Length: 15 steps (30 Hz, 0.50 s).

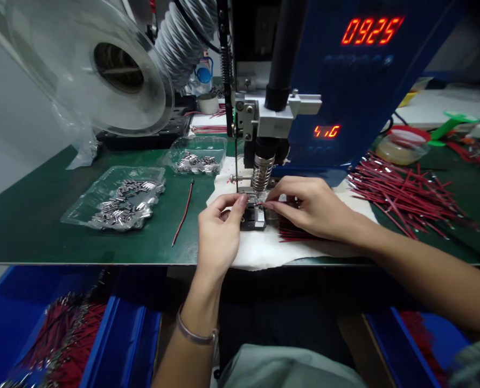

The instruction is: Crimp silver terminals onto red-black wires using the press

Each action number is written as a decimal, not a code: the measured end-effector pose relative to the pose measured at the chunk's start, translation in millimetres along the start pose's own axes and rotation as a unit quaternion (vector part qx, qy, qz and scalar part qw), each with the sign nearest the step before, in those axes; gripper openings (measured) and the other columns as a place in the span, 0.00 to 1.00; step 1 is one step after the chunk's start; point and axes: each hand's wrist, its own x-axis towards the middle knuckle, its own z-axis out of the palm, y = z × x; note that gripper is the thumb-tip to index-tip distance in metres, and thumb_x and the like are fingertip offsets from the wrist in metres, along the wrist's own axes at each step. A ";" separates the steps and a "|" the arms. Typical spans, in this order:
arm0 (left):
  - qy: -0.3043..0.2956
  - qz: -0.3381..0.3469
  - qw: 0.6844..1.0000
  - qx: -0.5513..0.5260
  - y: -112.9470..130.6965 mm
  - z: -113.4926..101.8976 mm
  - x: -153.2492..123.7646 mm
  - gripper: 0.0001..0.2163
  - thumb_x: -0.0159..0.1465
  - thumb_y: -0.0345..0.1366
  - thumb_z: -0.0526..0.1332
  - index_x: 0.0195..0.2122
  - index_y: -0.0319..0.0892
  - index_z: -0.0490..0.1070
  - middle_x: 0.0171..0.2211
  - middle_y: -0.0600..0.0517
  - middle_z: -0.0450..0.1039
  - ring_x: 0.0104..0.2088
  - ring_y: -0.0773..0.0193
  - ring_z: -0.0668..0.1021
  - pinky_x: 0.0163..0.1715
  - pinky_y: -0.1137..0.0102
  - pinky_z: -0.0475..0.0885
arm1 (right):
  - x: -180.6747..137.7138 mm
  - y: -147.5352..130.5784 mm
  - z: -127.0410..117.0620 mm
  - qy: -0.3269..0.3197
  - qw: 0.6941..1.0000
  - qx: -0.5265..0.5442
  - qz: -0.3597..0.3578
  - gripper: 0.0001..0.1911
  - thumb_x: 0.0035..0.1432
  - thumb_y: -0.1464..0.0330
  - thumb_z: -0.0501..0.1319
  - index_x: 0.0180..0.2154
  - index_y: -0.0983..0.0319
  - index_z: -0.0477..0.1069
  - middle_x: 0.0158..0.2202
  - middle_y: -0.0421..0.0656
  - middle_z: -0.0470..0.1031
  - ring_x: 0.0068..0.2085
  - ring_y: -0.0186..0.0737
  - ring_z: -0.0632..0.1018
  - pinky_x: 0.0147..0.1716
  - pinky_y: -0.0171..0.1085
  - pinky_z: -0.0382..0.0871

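My left hand (pixel 220 229) is at the small metal fixture (pixel 259 216) of a blue bench machine (pixel 328 81). Its thumb and index finger are pinched, but what lies between them is too small to make out. From the right, my right hand (pixel 310 207) pinches a thin red wire (pixel 259 203) at the fixture, under the machine's spring-loaded head (pixel 263 172). More red wires (pixel 294 233) lie beneath my right hand on a white cloth (pixel 259 253). One red wire with a dark end (pixel 183 215) lies alone on the green table, left of my left hand.
Two clear trays (pixel 72 214) (pixel 171 156) of small metal parts stand at left. A loose pile of red wires (pixel 405 194) and a round tub (pixel 401 148) are at right. A large clear reel (pixel 82 70) hangs upper left. Blue bins (pixel 120 334) of wires sit below the table edge.
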 end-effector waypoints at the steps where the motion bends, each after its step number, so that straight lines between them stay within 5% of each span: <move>1: -0.001 -0.002 1.000 0.002 0.1 -0.5 -0.9 0.11 0.58 0.43 0.64 0.34 0.40 0.75 0.31 0.49 0.74 0.28 0.67 0.74 0.28 0.74 0.69 | 0.3 -0.5 -0.5 -0.003 1.000 0.000 -0.004 0.07 0.60 0.68 0.59 0.36 0.64 0.74 0.34 0.44 0.76 0.34 0.37 0.75 0.33 0.34 0.64; 15: 0.039 0.008 0.998 -0.047 2.1 4.8 0.4 0.11 0.54 0.42 0.68 0.32 0.39 0.75 0.31 0.48 0.76 0.32 0.64 0.76 0.29 0.73 0.70 | 1.8 0.7 -2.9 -0.027 0.999 -0.022 0.011 0.07 0.61 0.68 0.59 0.38 0.63 0.74 0.36 0.45 0.76 0.35 0.38 0.75 0.33 0.34 0.64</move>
